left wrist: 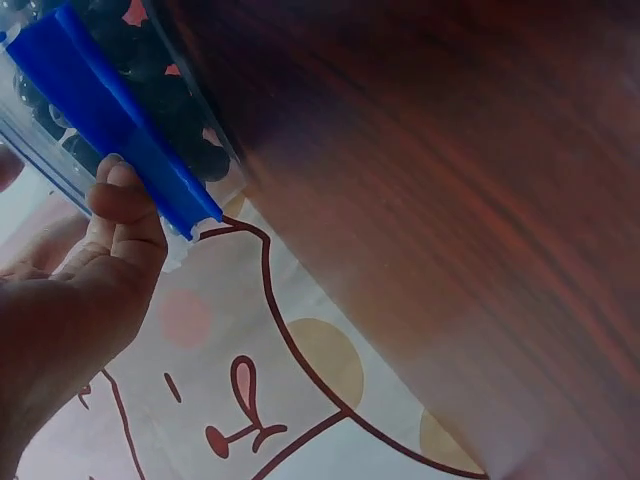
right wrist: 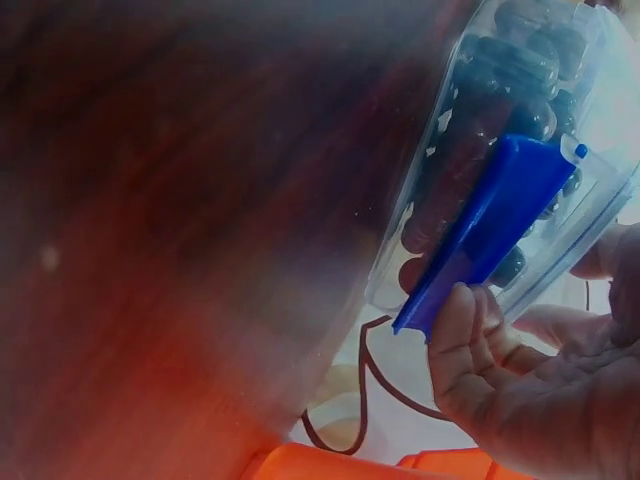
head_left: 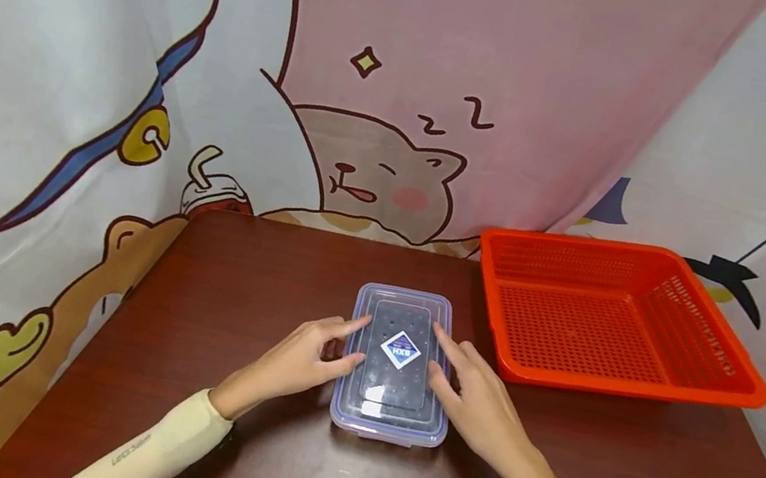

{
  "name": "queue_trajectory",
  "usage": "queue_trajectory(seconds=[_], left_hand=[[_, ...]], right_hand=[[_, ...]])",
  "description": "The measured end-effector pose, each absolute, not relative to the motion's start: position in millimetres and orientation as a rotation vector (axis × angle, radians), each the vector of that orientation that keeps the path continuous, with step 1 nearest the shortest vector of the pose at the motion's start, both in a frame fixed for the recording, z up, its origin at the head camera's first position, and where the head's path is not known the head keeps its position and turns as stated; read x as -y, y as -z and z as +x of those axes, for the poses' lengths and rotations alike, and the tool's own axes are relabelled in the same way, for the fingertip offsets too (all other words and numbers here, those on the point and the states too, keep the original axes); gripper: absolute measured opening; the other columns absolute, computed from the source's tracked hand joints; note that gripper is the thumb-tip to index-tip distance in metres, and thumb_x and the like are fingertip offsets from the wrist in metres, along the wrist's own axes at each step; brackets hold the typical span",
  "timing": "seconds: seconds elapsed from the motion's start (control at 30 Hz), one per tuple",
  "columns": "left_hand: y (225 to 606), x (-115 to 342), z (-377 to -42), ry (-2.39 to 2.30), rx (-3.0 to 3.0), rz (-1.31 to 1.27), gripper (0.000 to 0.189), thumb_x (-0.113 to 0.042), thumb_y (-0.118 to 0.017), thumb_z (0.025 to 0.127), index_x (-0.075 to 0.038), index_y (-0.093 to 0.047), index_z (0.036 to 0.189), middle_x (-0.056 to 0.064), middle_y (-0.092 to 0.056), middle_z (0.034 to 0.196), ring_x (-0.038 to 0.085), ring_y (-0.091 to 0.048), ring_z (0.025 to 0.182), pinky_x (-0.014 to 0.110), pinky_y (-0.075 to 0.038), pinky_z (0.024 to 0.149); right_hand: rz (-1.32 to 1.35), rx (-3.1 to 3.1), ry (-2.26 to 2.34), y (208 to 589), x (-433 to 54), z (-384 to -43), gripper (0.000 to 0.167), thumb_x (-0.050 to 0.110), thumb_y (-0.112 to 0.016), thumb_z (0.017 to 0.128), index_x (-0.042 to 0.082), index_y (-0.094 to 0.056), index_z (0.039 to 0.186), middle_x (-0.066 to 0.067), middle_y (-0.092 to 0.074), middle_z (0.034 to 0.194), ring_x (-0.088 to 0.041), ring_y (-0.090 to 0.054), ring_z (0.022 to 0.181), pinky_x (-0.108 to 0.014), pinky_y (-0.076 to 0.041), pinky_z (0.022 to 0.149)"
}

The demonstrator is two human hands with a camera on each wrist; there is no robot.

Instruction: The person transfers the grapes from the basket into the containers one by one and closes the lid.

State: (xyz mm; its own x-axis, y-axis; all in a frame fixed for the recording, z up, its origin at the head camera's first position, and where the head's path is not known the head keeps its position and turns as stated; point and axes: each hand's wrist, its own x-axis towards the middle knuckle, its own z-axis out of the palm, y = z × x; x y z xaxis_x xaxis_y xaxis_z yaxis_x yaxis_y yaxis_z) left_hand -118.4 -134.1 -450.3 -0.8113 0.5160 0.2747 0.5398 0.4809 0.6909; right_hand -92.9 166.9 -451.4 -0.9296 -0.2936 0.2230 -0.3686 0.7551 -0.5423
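A clear rectangular plastic food container with a lilac-edged lid lies on the table, a diamond-shaped label on top. My left hand grips its left side, thumb and index finger on the lid, and other fingertips at a blue side latch in the left wrist view. On the opposite side, my right hand holds it the same way, fingertips against another blue latch. Dark, shiny round pieces show through the clear wall. Whether the latches are fastened is hard to tell.
To the right stands a red perforated plastic basket, close to the right hand's side. Under everything is a dark reddish-brown wooden table. A cartoon-printed cloth hangs behind and along the sides.
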Motion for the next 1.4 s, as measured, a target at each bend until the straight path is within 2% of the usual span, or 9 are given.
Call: queue_trajectory(seconds=[0.1, 0.23, 0.4, 0.53, 0.63, 0.73, 0.93, 1.13, 1.4], left_hand=[[451, 133, -117, 1.208, 2.673, -0.957, 0.059, -0.018, -0.079, 0.103, 0.003, -0.059, 0.154, 0.009, -0.058, 0.087, 0.027, -0.057, 0.075, 0.027, -0.043, 0.066], [452, 132, -116, 1.179, 2.694, -0.944, 0.059, -0.019, -0.077, 0.104, 0.003, -0.057, 0.156, 0.006, -0.058, 0.091, 0.021, -0.054, 0.077, 0.028, -0.044, 0.067], [453, 130, -115, 1.125, 2.736, -0.926, 0.059, -0.020, -0.074, 0.106, 0.000, -0.055, 0.158, 0.006, -0.066, 0.106, 0.020, -0.057, 0.089, 0.033, -0.049, 0.076], [454, 130, -114, 1.096, 2.785, -0.886, 0.058, -0.027, -0.071, 0.108, -0.006, -0.055, 0.160, 0.008, -0.072, 0.124, 0.021, -0.060, 0.104, 0.040, -0.052, 0.088], [456, 130, -112, 1.097, 2.808, -0.829, 0.058, -0.032, -0.071, 0.108, -0.013, -0.056, 0.161, 0.007, -0.071, 0.126, 0.022, -0.059, 0.108, 0.042, -0.052, 0.089], [458, 132, -110, 1.142, 2.821, -0.761, 0.057, -0.035, -0.072, 0.108, -0.019, -0.057, 0.161, 0.011, -0.066, 0.117, 0.027, -0.056, 0.105, 0.044, -0.050, 0.085], [459, 130, -108, 1.340, 2.770, -0.718, 0.056, -0.030, -0.071, 0.109, -0.018, -0.056, 0.162, 0.017, -0.065, 0.129, 0.028, -0.065, 0.110, 0.046, -0.056, 0.095], [459, 128, -110, 1.702, 2.733, -0.698, 0.058, -0.024, -0.070, 0.110, -0.013, -0.052, 0.164, 0.008, -0.074, 0.108, 0.019, -0.071, 0.088, 0.030, -0.057, 0.077], [460, 125, -108, 2.039, 2.667, -0.522, 0.058, -0.020, -0.071, 0.109, -0.017, -0.053, 0.164, 0.013, -0.074, 0.103, 0.022, -0.075, 0.084, 0.035, -0.063, 0.071]], right_hand=[[0.511, 2.867, -0.881, 451, -166, -92, 0.064, 0.029, -0.070, 0.108, 0.014, -0.049, 0.166, -0.017, -0.067, 0.124, -0.031, -0.067, 0.104, -0.051, -0.060, 0.091], [0.490, 2.924, -0.849, 449, -166, -92, 0.065, 0.033, -0.069, 0.108, 0.015, -0.047, 0.167, -0.032, -0.058, 0.149, -0.047, -0.059, 0.135, -0.068, -0.047, 0.108], [0.481, 2.942, -0.828, 448, -166, -92, 0.065, 0.032, -0.069, 0.108, 0.016, -0.047, 0.167, -0.026, -0.064, 0.139, -0.040, -0.063, 0.122, -0.064, -0.053, 0.103], [0.476, 2.937, -0.822, 449, -166, -90, 0.064, 0.032, -0.070, 0.108, 0.016, -0.049, 0.166, -0.013, -0.067, 0.118, -0.029, -0.060, 0.104, -0.053, -0.060, 0.091], [0.488, 2.924, -0.858, 451, -167, -90, 0.063, 0.031, -0.069, 0.109, 0.017, -0.048, 0.167, -0.006, -0.061, 0.107, -0.024, -0.055, 0.097, -0.043, -0.056, 0.080], [0.492, 2.907, -0.973, 455, -170, -91, 0.062, 0.033, -0.067, 0.110, 0.020, -0.046, 0.168, -0.007, -0.056, 0.109, -0.023, -0.052, 0.098, -0.040, -0.048, 0.077], [0.420, 2.936, -1.294, 459, -173, -94, 0.065, 0.041, -0.063, 0.112, 0.030, -0.039, 0.171, -0.017, -0.050, 0.129, -0.029, -0.051, 0.116, -0.049, -0.047, 0.094], [0.438, 2.921, -1.504, 460, -176, -95, 0.066, 0.036, -0.061, 0.114, 0.026, -0.034, 0.174, -0.025, -0.051, 0.147, -0.034, -0.054, 0.129, -0.059, -0.047, 0.109], [0.420, 2.830, -1.778, 458, -174, -95, 0.068, 0.031, -0.062, 0.113, 0.022, -0.033, 0.174, -0.020, -0.058, 0.130, -0.023, -0.066, 0.103, -0.033, -0.058, 0.087]])
